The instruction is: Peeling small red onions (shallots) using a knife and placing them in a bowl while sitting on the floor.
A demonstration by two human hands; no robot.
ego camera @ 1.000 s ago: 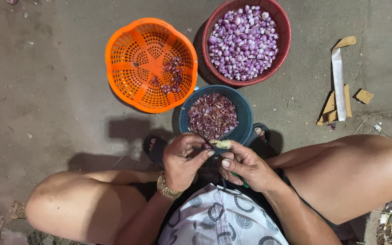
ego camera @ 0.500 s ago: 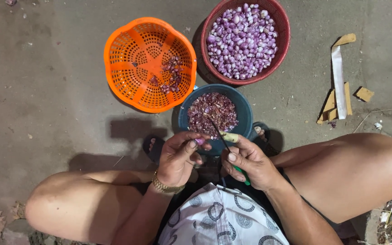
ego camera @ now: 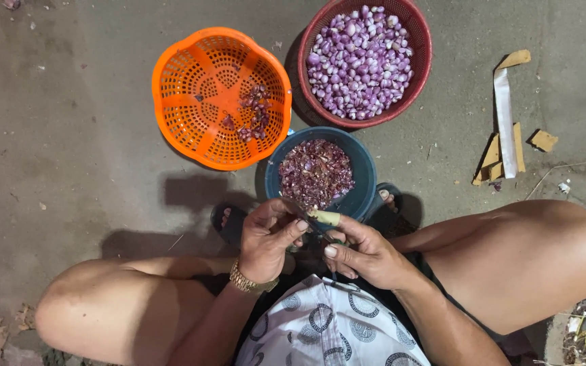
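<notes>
A small knife (ego camera: 320, 218) with a pale handle is held in the right hand (ego camera: 367, 254), the fingers closed around it. The left hand (ego camera: 269, 237) is curled narrow just beside it, the fingertips touching near the blade; what is pinched there is too small to tell. Both hands are kept above the near rim of a blue bowl (ego camera: 364, 177) filled with purple peels. Behind it, on the floor (ego camera: 69, 122), an orange basket (ego camera: 191, 95) with a few peels and a red basket (ego camera: 418, 41) full of peeled shallots (ego camera: 361, 61) are placed side by side.
</notes>
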